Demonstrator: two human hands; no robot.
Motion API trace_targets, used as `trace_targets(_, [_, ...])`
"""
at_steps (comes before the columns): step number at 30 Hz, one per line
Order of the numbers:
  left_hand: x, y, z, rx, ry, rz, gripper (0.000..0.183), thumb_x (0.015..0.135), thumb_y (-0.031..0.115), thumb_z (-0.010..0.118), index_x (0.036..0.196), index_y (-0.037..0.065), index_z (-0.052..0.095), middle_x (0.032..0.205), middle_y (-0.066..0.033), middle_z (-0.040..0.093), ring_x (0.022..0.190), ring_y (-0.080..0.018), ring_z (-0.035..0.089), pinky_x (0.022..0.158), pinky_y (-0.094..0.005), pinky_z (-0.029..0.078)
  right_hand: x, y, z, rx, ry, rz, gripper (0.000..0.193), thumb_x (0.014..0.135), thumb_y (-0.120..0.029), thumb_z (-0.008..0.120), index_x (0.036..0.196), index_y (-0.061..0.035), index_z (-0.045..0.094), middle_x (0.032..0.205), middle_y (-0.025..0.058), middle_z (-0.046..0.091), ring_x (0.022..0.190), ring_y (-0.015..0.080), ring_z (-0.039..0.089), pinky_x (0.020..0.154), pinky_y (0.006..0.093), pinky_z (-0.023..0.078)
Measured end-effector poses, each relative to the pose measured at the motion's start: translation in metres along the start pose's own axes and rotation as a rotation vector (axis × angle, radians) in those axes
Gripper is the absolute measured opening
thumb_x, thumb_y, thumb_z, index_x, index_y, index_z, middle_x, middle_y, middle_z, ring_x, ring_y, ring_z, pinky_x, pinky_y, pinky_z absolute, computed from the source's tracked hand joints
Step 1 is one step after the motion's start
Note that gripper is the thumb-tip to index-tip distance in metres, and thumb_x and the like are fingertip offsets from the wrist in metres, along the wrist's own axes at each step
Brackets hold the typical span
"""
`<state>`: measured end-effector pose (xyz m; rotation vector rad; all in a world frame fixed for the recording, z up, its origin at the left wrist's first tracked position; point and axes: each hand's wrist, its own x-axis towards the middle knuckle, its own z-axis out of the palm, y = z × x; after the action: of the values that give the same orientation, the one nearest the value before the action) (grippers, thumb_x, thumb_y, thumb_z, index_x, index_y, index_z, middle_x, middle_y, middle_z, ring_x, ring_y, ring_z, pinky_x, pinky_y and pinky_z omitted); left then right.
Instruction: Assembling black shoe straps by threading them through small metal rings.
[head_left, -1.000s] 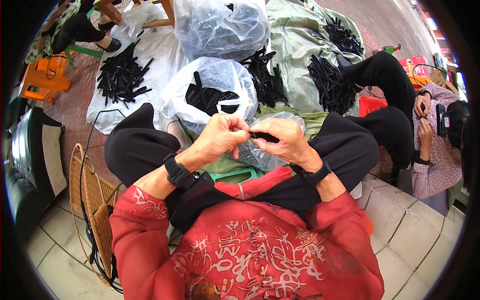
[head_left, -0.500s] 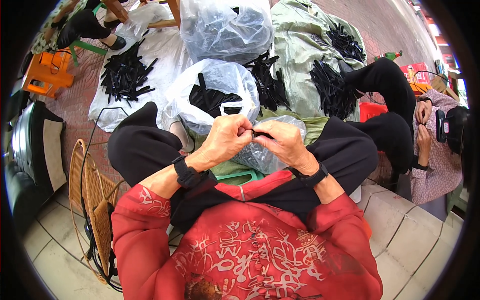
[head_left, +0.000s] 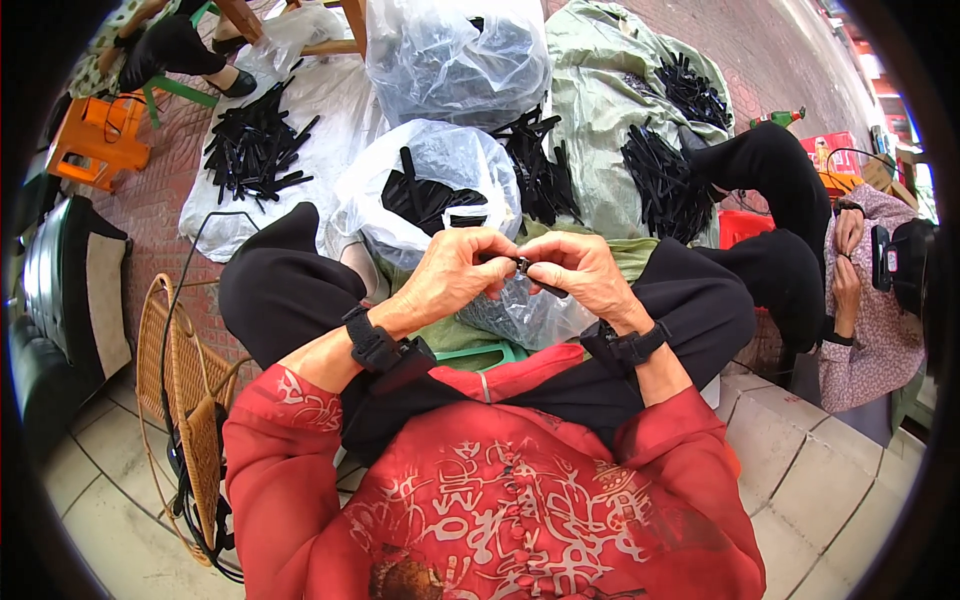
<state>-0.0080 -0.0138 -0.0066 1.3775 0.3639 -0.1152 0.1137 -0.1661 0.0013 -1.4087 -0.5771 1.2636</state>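
My left hand [head_left: 458,270] and my right hand [head_left: 588,272] meet in front of my lap, both pinching a thin black strip [head_left: 549,289]. A small shiny fitting shows on the strip between my fingertips, too small to name. The strip's free end slants out beneath my right fingers. Just beyond my hands stands an open white plastic bag [head_left: 357,190] with black strips [head_left: 425,200] inside. Below my hands, between my knees, lies a clear plastic bag [head_left: 535,318] of small dark pieces, partly hidden by my fingers.
Piles of black strips lie on a white sheet [head_left: 225,225] and a green sheet [head_left: 590,75]. A large clear bag [head_left: 455,70] stands farther off. On the left are an orange stool [head_left: 97,145] and a wicker chair [head_left: 175,365]. A co-worker's hands [head_left: 848,250] are at right.
My hands have turned and drawn slightly apart. More of the black strip now shows, its end slanting down under my right fingers.
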Motion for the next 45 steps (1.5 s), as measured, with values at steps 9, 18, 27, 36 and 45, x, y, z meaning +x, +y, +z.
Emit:
trace_targets(9, [0.0, 0.0, 0.001, -0.095, -0.015, 0.046, 0.012, 0.076, 0.003, 0.054, 0.085, -0.003, 0.059, 0.067, -0.0058, 0.06, 0.057, -0.0073, 0.057, 0.05, -0.0196, 0.047, 0.001, 0.011, -0.003, 0.09, -0.01, -0.036, 0.014, 0.078, -0.005, 0.059, 0.092, -0.0006, 0.058, 0.078, 0.0033, 0.06, 0.066, 0.007, 0.057, 0.053, 0.0164, 0.042])
trace_targets(18, [-0.001, 0.006, 0.003, 0.009, -0.02, 0.01, 0.009, 0.075, 0.002, 0.055, 0.081, -0.004, 0.055, 0.067, -0.0068, 0.058, 0.053, -0.0103, 0.056, 0.048, -0.0217, 0.047, 0.001, 0.009, 0.001, 0.104, -0.008, -0.046, 0.01, 0.077, -0.002, 0.059, 0.087, 0.0007, 0.057, 0.075, 0.0053, 0.061, 0.064, 0.01, 0.059, 0.055, 0.0189, 0.046])
trace_targets(27, [0.001, 0.002, 0.003, -0.093, -0.048, -0.141, 0.007, 0.076, 0.001, 0.05, 0.08, -0.004, 0.053, 0.066, -0.0069, 0.056, 0.053, -0.0117, 0.057, 0.049, -0.0231, 0.048, 0.002, 0.012, 0.007, 0.073, 0.017, -0.048, 0.007, 0.076, 0.0, 0.059, 0.082, 0.0015, 0.057, 0.072, 0.0043, 0.06, 0.062, 0.0077, 0.056, 0.054, 0.0183, 0.045])
trace_targets(36, [0.0, -0.003, 0.008, 0.0, -0.01, -0.044, 0.013, 0.079, 0.003, 0.048, 0.086, -0.006, 0.054, 0.072, -0.0081, 0.057, 0.062, -0.0131, 0.058, 0.056, -0.0257, 0.051, 0.006, 0.011, 0.006, -0.054, 0.062, -0.016, 0.006, 0.074, 0.0, 0.06, 0.078, 0.0001, 0.056, 0.068, 0.001, 0.057, 0.059, 0.0042, 0.051, 0.051, 0.0178, 0.041])
trace_targets(45, [0.005, 0.007, 0.005, -0.473, -0.156, -0.015, 0.015, 0.08, 0.01, 0.056, 0.09, -0.001, 0.055, 0.077, -0.0078, 0.058, 0.065, -0.0147, 0.059, 0.062, -0.0268, 0.05, 0.007, 0.004, -0.012, 0.242, 0.012, -0.065, 0.013, 0.075, -0.005, 0.062, 0.085, 0.0001, 0.053, 0.074, 0.0065, 0.058, 0.062, 0.011, 0.058, 0.054, 0.0215, 0.047])
